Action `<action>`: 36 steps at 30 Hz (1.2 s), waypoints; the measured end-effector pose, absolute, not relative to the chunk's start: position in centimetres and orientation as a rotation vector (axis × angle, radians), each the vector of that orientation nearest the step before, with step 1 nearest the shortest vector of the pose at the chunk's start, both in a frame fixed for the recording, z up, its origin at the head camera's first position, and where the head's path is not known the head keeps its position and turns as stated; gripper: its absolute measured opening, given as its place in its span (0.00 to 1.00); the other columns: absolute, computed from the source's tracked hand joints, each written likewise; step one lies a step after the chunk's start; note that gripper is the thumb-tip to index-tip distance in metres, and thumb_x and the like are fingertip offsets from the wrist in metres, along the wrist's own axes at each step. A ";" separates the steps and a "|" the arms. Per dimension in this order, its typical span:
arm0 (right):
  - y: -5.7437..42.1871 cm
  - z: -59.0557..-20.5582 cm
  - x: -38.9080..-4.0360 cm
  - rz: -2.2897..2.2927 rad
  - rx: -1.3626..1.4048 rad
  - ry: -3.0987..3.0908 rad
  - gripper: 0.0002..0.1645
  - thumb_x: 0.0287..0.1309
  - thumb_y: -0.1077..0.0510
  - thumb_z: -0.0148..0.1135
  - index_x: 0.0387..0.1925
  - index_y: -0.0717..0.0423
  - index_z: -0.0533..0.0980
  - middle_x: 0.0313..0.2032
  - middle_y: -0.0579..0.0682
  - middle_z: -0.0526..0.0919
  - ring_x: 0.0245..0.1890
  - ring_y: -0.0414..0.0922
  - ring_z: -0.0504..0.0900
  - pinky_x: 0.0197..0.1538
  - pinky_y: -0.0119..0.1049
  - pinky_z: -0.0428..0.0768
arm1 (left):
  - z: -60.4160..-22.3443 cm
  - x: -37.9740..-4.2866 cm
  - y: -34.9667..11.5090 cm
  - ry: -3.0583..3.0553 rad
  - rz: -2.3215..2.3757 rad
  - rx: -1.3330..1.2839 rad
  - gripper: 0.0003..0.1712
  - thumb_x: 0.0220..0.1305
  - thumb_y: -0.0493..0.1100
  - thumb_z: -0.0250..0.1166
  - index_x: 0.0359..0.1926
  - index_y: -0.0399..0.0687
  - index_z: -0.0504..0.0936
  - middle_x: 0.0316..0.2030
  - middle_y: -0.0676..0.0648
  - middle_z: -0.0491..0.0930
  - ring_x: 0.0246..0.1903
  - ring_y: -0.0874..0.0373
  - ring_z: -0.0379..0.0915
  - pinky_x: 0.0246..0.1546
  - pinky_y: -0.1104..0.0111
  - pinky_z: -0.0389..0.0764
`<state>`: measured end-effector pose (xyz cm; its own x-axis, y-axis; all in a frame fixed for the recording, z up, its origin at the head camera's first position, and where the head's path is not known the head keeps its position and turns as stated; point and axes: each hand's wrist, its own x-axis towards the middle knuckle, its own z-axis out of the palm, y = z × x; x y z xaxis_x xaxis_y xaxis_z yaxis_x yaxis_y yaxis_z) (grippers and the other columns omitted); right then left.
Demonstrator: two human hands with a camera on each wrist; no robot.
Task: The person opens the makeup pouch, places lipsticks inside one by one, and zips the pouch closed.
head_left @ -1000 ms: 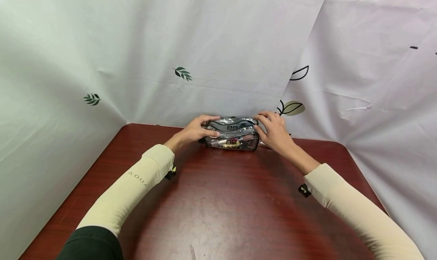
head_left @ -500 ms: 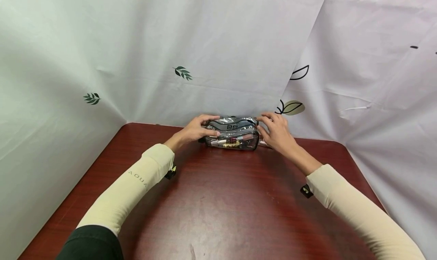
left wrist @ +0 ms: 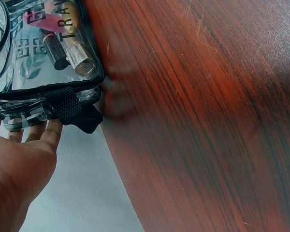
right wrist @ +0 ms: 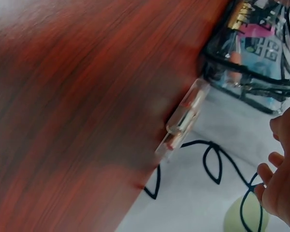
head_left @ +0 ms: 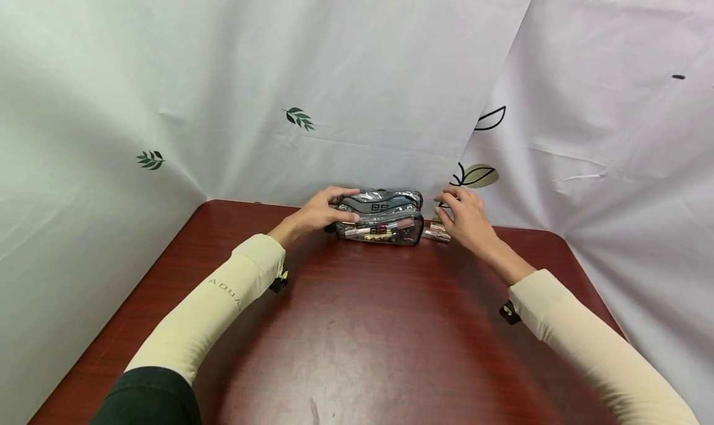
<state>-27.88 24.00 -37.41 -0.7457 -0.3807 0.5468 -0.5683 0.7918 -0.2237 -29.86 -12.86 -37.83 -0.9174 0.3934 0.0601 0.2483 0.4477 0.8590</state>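
A clear cosmetic bag (head_left: 380,220) with black trim stands at the table's far edge. Through its front show lipstick tubes (left wrist: 79,58), one gold-coloured, and a pink item (right wrist: 256,31). My left hand (head_left: 322,208) holds the bag's left end, thumb on the front and fingers over the top; in the left wrist view its fingers go behind the bag near a black fabric tab (left wrist: 67,106). To the right, apart from the bag, my right hand (head_left: 465,217) hovers with loosely bent fingers, holding nothing. Slim clear tubes (right wrist: 186,116) with rosy-gold parts lie beside the bag's right end, close to this hand.
The dark red wooden table (head_left: 357,326) stretches from the bag toward me. White cloth (head_left: 379,90) printed with leaves hangs right behind the table's far edge and along both sides. Small dark wrist cameras (head_left: 509,312) sit under the cream sleeves.
My right hand has let go of the bag's right end and moved to the right, uncovering the slim tubes. The left hand and the bag have stayed in place.
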 end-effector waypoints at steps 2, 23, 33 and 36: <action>24.3 -37.6 -27.9 0.521 0.689 -2.523 0.13 0.68 0.60 0.66 0.52 0.59 0.83 0.60 0.63 0.79 0.63 0.68 0.72 0.59 0.70 0.66 | -37.9 -29.9 -12.9 2.542 1.472 0.565 0.41 0.57 0.55 0.79 0.72 0.68 0.75 0.75 0.49 0.64 0.70 0.46 0.60 0.74 0.45 0.62; 27.4 -39.7 -27.9 0.457 0.533 -2.770 0.17 0.71 0.56 0.63 0.56 0.59 0.80 0.62 0.65 0.75 0.61 0.71 0.68 0.62 0.70 0.62 | -37.9 -29.8 -12.7 2.561 1.472 0.576 0.42 0.57 0.53 0.80 0.72 0.64 0.75 0.74 0.48 0.66 0.70 0.48 0.61 0.74 0.47 0.62; 28.3 -40.6 -28.0 0.416 0.483 -2.840 0.20 0.69 0.57 0.63 0.58 0.61 0.80 0.64 0.68 0.73 0.61 0.74 0.66 0.61 0.71 0.61 | -38.0 -29.9 -12.8 2.549 1.484 0.576 0.42 0.57 0.53 0.80 0.72 0.65 0.75 0.75 0.48 0.66 0.69 0.47 0.61 0.74 0.47 0.62; 28.3 -40.8 -27.9 0.397 0.476 -2.867 0.18 0.69 0.56 0.63 0.56 0.60 0.80 0.64 0.67 0.73 0.61 0.75 0.66 0.60 0.70 0.62 | -38.0 -29.9 -12.8 2.551 1.482 0.578 0.42 0.57 0.53 0.80 0.72 0.65 0.75 0.74 0.48 0.66 0.69 0.47 0.61 0.74 0.47 0.62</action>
